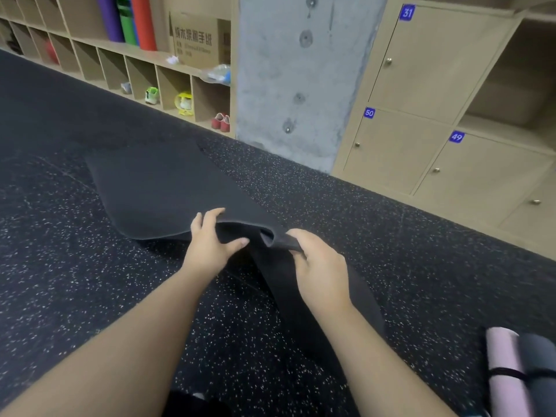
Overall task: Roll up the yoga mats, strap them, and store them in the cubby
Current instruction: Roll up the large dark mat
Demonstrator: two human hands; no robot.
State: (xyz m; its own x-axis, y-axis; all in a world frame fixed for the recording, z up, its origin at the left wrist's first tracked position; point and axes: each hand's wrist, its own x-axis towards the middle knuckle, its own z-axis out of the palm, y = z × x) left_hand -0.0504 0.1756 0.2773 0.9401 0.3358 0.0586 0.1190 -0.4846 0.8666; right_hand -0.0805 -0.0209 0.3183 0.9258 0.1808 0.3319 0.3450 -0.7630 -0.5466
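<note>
A dark grey yoga mat (156, 188) lies partly flat on the speckled floor, its near end lifted and folded over. My left hand (210, 239) grips the raised edge, fingers on top and thumb underneath. My right hand (319, 266) holds the folded part just to the right, fingers curled over it. A rolled pink mat (502, 368) with a dark strap around it lies at the bottom right beside a rolled grey mat (541, 365). Wooden cubbies (126, 52) line the far wall, with purple, green and red rolled mats (126, 19) standing on top.
A concrete pillar (298, 73) stands behind the mat. Numbered lockers (421, 94) fill the right wall. Shoes (221, 120) sit in the low cubbies, a cardboard box (198, 37) above them. Black speckled rubber floor (75, 281) surrounds the mat.
</note>
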